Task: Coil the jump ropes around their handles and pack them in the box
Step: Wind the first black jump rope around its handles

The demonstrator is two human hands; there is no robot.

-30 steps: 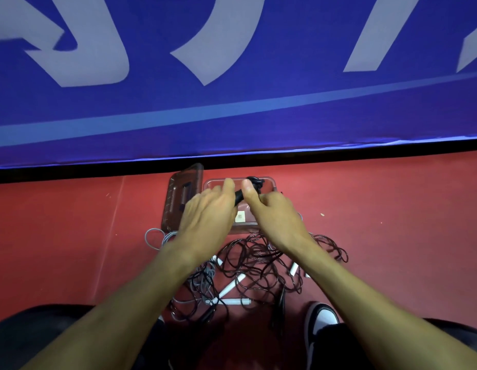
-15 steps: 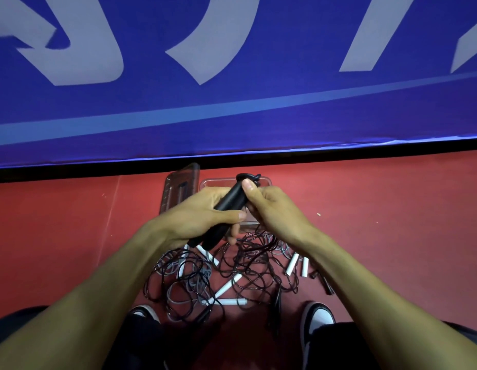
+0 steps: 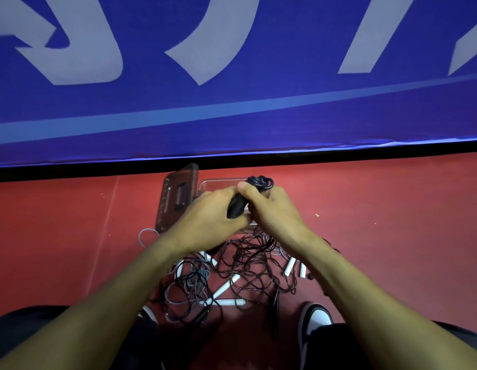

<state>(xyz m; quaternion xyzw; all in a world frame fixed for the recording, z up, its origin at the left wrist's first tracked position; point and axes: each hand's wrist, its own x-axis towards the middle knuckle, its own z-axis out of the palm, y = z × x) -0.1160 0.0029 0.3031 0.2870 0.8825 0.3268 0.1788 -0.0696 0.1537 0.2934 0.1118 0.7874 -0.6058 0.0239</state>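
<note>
Head view, both hands (image 3: 213, 222) gripping black handle (image 3: 236, 206)

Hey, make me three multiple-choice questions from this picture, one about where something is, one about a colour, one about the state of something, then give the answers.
1. Where does the clear plastic box lie?
A. on the red floor, beyond the hands
B. on the person's lap
C. on top of the blue banner

2. What colour is the jump rope handle held in the hands?
A. white
B. black
C. grey

3. What state is the pile of thin ropes on the floor in?
A. neatly coiled
B. packed in the box
C. loose and tangled

Answers: 1 A, its rim shows on the floor past the left hand and right hand. 2 B, the handle between the hands is black. 3 C, the loops sprawl over each other.
</note>
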